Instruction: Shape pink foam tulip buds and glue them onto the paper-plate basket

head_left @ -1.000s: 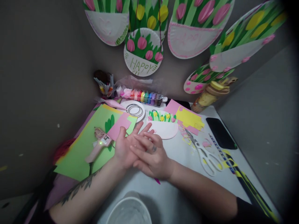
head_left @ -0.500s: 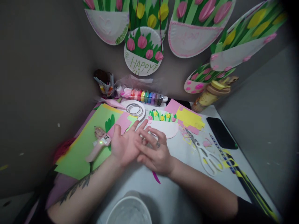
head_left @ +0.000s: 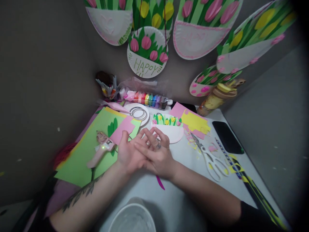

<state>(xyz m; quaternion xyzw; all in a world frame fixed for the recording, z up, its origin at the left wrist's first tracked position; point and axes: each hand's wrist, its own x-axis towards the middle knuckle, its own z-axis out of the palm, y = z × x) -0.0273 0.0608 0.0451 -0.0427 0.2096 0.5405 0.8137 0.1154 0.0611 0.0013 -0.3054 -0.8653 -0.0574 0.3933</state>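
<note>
My left hand (head_left: 131,153) is palm up over the middle of the table, fingers spread and nothing in it. Across its palm and fingers lies my right hand (head_left: 158,154), its fingers apart and also without any object. Just behind the fingertips is a paper plate piece (head_left: 170,133) with small pink and yellow tulips. To the left, a pink glue gun (head_left: 102,149) with a lit green light rests on green paper (head_left: 79,161). A magenta strip (head_left: 160,183) lies below my right hand.
White scissors (head_left: 210,158), a black phone (head_left: 228,137) and paper scraps are at the right. A white container (head_left: 132,219) stands at the near edge. Behind are a tumbler (head_left: 217,98), a wire roll (head_left: 138,113) and colored clay (head_left: 147,99). Decorated plates (head_left: 147,64) hang on the wall.
My right hand has shifted slightly left and further over my left palm, and my left hand has moved slightly right. Both hands still touch.
</note>
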